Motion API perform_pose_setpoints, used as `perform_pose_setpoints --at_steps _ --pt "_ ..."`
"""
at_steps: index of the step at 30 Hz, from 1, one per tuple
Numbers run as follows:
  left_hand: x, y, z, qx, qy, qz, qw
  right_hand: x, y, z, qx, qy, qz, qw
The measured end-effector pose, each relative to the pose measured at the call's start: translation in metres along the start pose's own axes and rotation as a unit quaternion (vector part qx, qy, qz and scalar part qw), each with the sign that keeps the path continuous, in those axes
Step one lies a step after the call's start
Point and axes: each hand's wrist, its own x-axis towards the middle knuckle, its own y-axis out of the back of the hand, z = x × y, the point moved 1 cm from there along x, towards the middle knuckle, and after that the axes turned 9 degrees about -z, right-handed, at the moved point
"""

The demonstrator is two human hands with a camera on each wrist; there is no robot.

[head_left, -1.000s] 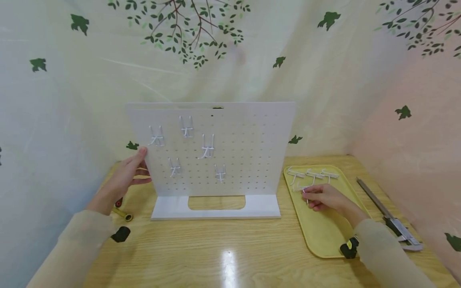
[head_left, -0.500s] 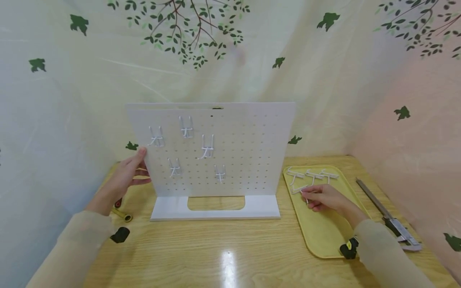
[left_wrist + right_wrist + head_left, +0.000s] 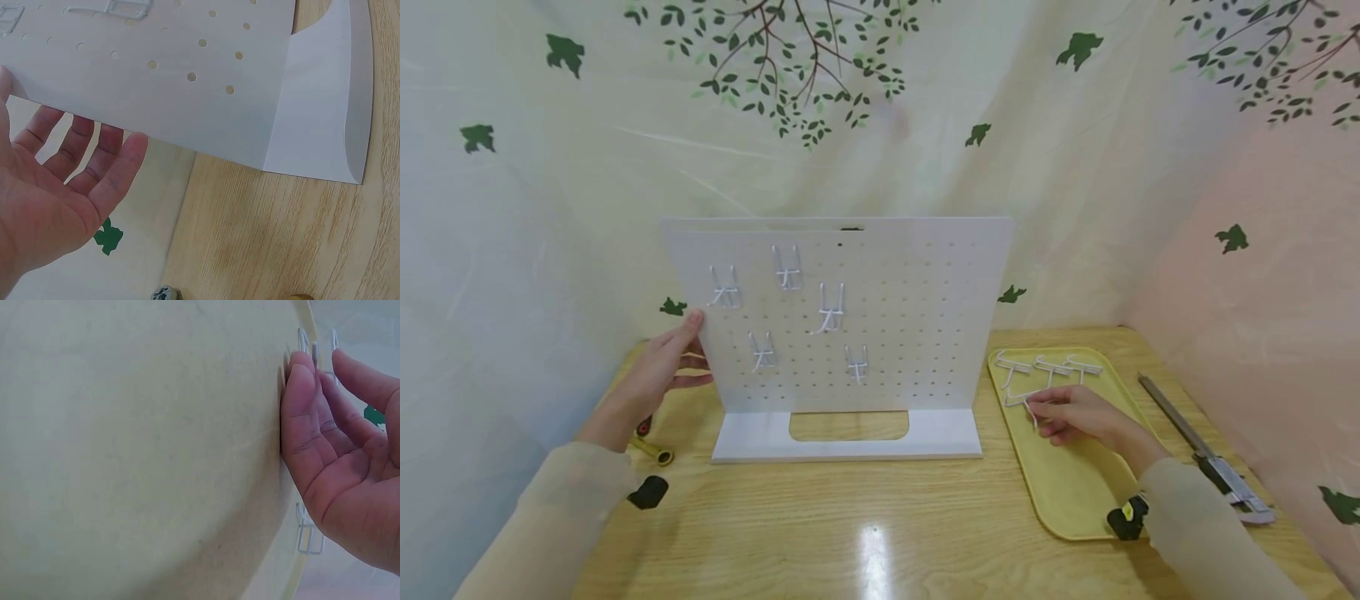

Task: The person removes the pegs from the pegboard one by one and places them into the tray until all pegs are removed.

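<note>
A white pegboard (image 3: 917,333) stands upright on its base, with several white wire hooks (image 3: 831,310) hanging from its left and middle part. My left hand (image 3: 658,371) grips the board's left edge, thumb on the front and fingers behind it; the left wrist view shows those fingertips (image 3: 134,147) at the edge. At the right, my right hand (image 3: 1078,414) pinches a white wire hook (image 3: 1017,399) low over the yellow tray (image 3: 1067,492). One wire end shows between thumb and fingers in the right wrist view. Three more hooks (image 3: 1051,367) lie along the tray's far side.
A metal caliper (image 3: 1206,458) lies right of the tray. Near my left forearm lie a brass-coloured tool (image 3: 658,455) and a red-and-black tool end (image 3: 643,426). A leaf-patterned curtain (image 3: 880,167) hangs close behind the wooden table (image 3: 820,533).
The hook at my right fingers has turned and settled slightly lower on the tray. My right hand has barely shifted. My left hand stays on the board's edge.
</note>
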Motion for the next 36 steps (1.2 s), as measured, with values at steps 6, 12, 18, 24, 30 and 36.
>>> perform_pose_setpoints --at_steps 6,12,18,24,30,36 --pt "0.0 0.001 0.0 -0.002 0.0 -0.001 1.0 -0.002 -0.001 -0.003 0.0 -0.007 -0.001 1.0" --pt "0.001 0.0 0.0 -0.002 -0.005 -0.002 1.0 -0.005 0.001 -0.005 0.004 -0.01 -0.004 0.9999" --pt "0.001 0.0 0.0 0.004 0.001 -0.002 1.0 -0.008 -0.002 -0.01 0.008 -0.002 -0.013 0.9999" --pt "-0.002 0.0 0.001 0.003 0.002 -0.003 1.0 -0.008 -0.008 -0.021 -0.013 0.011 -0.015 0.9997" --pt "-0.002 0.001 0.001 0.001 0.001 -0.003 1.0 -0.009 -0.018 -0.039 -0.025 0.042 -0.031 0.9983" --pt "0.0 0.001 0.001 0.002 0.001 -0.004 1.0 -0.01 -0.039 -0.069 -0.02 0.073 -0.045 0.9961"
